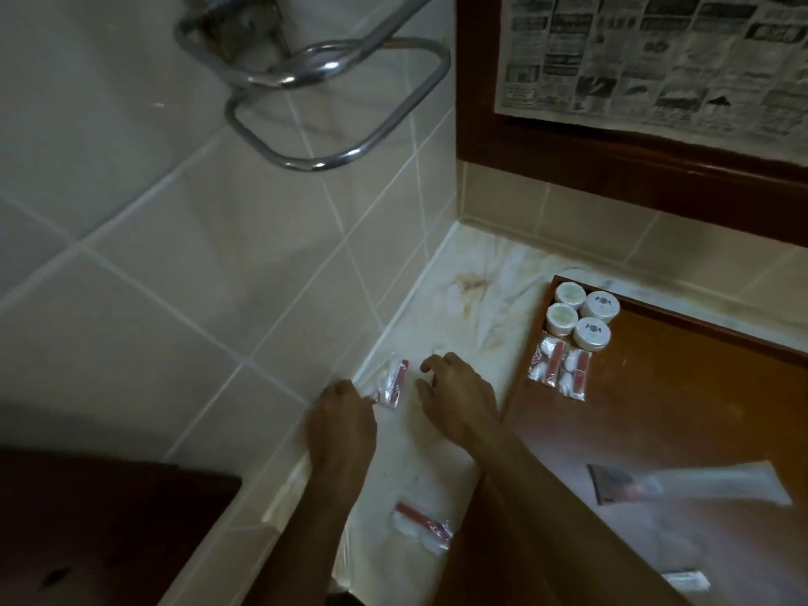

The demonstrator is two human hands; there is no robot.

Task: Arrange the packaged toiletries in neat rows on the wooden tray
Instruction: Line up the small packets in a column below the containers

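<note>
Pinching a light, crinkly sachet (390,384) by its near edge, the left hand (341,419) fingers close on slippery film; right hand (459,395) fingers hover beside it, loosely curled, empty, above the tabletop (476,290).

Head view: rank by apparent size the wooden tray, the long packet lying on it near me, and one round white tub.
1. wooden tray, by far the largest.
2. long packet; nearer the camera and blurred, so it may look oversized.
3. round white tub, smallest.
</note>
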